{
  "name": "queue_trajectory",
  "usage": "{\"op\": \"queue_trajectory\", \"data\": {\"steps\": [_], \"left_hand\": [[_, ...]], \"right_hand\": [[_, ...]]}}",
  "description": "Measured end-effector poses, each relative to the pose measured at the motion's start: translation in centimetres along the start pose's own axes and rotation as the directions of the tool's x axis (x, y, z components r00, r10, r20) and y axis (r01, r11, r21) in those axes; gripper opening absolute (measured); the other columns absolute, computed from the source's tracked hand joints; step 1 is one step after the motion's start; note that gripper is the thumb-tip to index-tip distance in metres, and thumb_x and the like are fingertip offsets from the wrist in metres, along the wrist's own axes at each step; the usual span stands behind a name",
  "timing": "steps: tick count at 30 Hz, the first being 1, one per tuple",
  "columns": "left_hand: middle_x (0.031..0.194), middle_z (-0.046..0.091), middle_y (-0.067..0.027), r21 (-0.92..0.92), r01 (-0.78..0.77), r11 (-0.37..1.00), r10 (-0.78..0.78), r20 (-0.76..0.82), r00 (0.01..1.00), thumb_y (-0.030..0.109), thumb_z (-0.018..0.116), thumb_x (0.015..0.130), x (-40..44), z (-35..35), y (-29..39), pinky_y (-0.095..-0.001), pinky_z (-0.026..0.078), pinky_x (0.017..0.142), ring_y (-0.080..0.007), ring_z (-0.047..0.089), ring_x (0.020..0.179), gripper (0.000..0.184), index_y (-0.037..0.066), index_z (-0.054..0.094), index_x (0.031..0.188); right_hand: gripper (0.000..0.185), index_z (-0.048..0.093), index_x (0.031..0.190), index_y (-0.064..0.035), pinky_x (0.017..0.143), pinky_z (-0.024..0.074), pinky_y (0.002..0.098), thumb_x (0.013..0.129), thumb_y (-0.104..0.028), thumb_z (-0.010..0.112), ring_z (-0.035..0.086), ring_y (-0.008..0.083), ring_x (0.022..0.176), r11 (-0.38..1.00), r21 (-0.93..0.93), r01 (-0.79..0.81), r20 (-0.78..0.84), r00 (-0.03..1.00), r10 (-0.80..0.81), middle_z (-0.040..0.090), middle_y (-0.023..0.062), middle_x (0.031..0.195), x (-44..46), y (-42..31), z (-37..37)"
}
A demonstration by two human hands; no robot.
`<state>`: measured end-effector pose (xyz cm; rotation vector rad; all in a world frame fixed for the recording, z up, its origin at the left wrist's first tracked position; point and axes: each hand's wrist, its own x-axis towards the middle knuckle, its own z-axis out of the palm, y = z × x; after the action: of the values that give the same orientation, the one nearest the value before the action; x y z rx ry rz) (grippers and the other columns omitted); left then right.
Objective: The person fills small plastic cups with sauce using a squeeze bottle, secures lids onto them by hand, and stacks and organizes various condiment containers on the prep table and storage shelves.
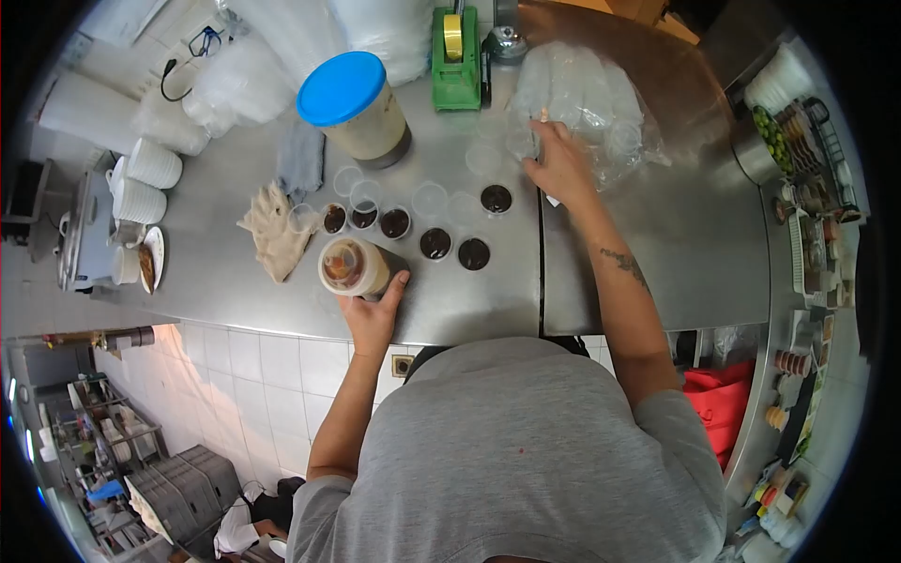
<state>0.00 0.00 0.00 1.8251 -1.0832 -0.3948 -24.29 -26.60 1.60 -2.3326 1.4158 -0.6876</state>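
Note:
My left hand [373, 319] is wrapped around a squeeze bottle [371, 267] with a pale top and dark contents, near the counter's front edge. Beyond the bottle stand several small clear cups of dark sauce, one sauce cup [474, 252] nearest the front and another sauce cup [496, 198] further right. Clear round lids [430, 200] lie among and behind them. My right hand [563, 167] reaches to the left side of a clear plastic bag [591, 98] of stacked see-through items. Its thumb and forefinger are apart; I make out nothing firmly held between them.
A large tub with a blue lid [342, 88] stands behind the cups, near a green tape dispenser [457, 58]. To the left lie a beige glove [275, 230] and a grey cloth [300, 158]. White bowls [141, 202] are stacked further left. A seam splits the steel counter [648, 244].

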Motion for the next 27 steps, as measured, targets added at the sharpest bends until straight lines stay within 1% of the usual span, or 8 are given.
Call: {"op": "queue_trajectory", "data": {"steps": [5, 8, 11, 14, 17, 20, 22, 27], "left_hand": [[0.106, 0.061, -0.0122, -0.037, -0.1, 0.994, 0.097, -0.058, 0.994, 0.015, 0.083, 0.069, 0.7, -1.6, 0.2, -0.0344, 0.044, 0.089, -0.0225, 0.058, 0.094, 0.048, -0.004, 0.059, 0.107], [0.11, 0.058, -0.0136, -0.1, -0.046, 0.994, 0.05, 0.036, 0.998, 0.013, 0.082, 0.067, 1.1, -2.7, 2.1, -0.0347, 0.044, 0.093, -0.025, 0.058, 0.101, 0.067, -0.004, 0.045, 0.121], [0.109, 0.061, -0.0149, -0.081, -0.052, 0.995, 0.065, 0.167, 0.984, 0.01, 0.081, 0.066, 2.0, -3.8, 3.8, -0.0347, 0.045, 0.092, -0.0249, 0.06, 0.101, 0.073, 0.0, 0.04, 0.126], [0.107, 0.064, -0.0163, -0.069, 0.021, 0.997, 0.005, 0.351, 0.936, 0.011, 0.081, 0.064, 2.6, -4.7, 4.4, -0.0356, 0.046, 0.091, -0.0247, 0.062, 0.099, 0.071, 0.002, 0.043, 0.123], [0.104, 0.065, -0.0175, 0.038, 0.104, 0.994, -0.109, 0.51, 0.853, 0.014, 0.081, 0.063, 3.1, -5.7, 6.8, -0.0358, 0.048, 0.089, -0.0262, 0.064, 0.097, 0.071, 0.001, 0.045, 0.122], [0.087, 0.066, -0.0236, 0.303, -0.076, 0.95, -0.131, 0.608, 0.783, 0.026, 0.079, 0.063, 3.8, -6.2, 9.5, -0.0399, 0.052, 0.078, -0.0364, 0.067, 0.084, 0.067, -0.004, 0.046, 0.113], [0.077, 0.065, -0.0253, 0.466, -0.175, 0.867, -0.208, 0.659, 0.723, 0.03, 0.075, 0.062, 4.4, -6.6, 11.6, -0.043, 0.052, 0.071, -0.0418, 0.065, 0.077, 0.06, -0.005, 0.048, 0.103], [0.074, 0.065, -0.0213, 0.55, -0.352, 0.757, -0.211, 0.716, 0.665, 0.025, 0.072, 0.061, 5.5, -7.4, 13.2, -0.0423, 0.052, 0.07, -0.0389, 0.066, 0.076, 0.049, -0.003, 0.053, 0.096]], "right_hand": [[0.059, 0.05, 0.125, -0.0045, 0.088, 0.0489, 0.0423, 0.073, -0.024, 0.07, 0.059, 0.0338, 0.105, 0.994, 0.105, 0.012, 0.091, 0.996, -0.022, 0.053, 0.0148, 0.123, 0.2, 0.9, 0.1], [0.055, 0.051, 0.118, -0.0039, 0.084, 0.0493, 0.0411, 0.07, -0.023, 0.072, 0.06, 0.0325, 0.101, 0.979, 0.201, -0.005, 0.023, 1.0, 0.001, 0.056, 0.0155, 0.117, 0.0, 1.5, 1.0], [0.053, 0.052, 0.113, -0.0043, 0.082, 0.0493, 0.0396, 0.068, -0.021, 0.074, 0.061, 0.0318, 0.099, 0.916, 0.358, -0.183, 0.075, 0.983, 0.168, 0.057, 0.0164, 0.114, -0.9, -1.2, -0.9], [0.054, 0.051, 0.116, -0.0053, 0.083, 0.0496, 0.0405, 0.069, -0.017, 0.075, 0.06, 0.0337, 0.099, 0.888, 0.44, -0.13, -0.002, 0.989, 0.146, 0.057, 0.0163, 0.114, -3.2, -4.2, -1.8], [0.055, 0.05, 0.119, -0.0054, 0.083, 0.0504, 0.0419, 0.07, -0.015, 0.074, 0.06, 0.0344, 0.098, 0.864, 0.498, 0.081, -0.066, 0.996, -0.055, 0.056, 0.0159, 0.115, -5.8, -6.5, -0.4], [0.057, 0.049, 0.122, -0.0062, 0.08, 0.0517, 0.0421, 0.071, -0.014, 0.074, 0.06, 0.034, 0.097, 0.842, 0.465, 0.275, -0.07, 0.959, -0.275, 0.054, 0.0148, 0.116, -7.6, -8.6, 0.8], [0.057, 0.048, 0.122, -0.0059, 0.077, 0.0522, 0.0417, 0.072, -0.014, 0.074, 0.06, 0.0333, 0.097, 0.84, 0.479, 0.256, -0.013, 0.958, -0.285, 0.053, 0.0143, 0.116, -8.3, -9.9, 1.0], [0.058, 0.048, 0.121, -0.0056, 0.071, 0.0533, 0.0394, 0.071, -0.014, 0.076, 0.062, 0.0297, 0.088, 0.83, 0.475, 0.292, 0.026, 0.938, -0.345, 0.051, 0.0115, 0.114, -8.9, -10.8, 1.9]]}}
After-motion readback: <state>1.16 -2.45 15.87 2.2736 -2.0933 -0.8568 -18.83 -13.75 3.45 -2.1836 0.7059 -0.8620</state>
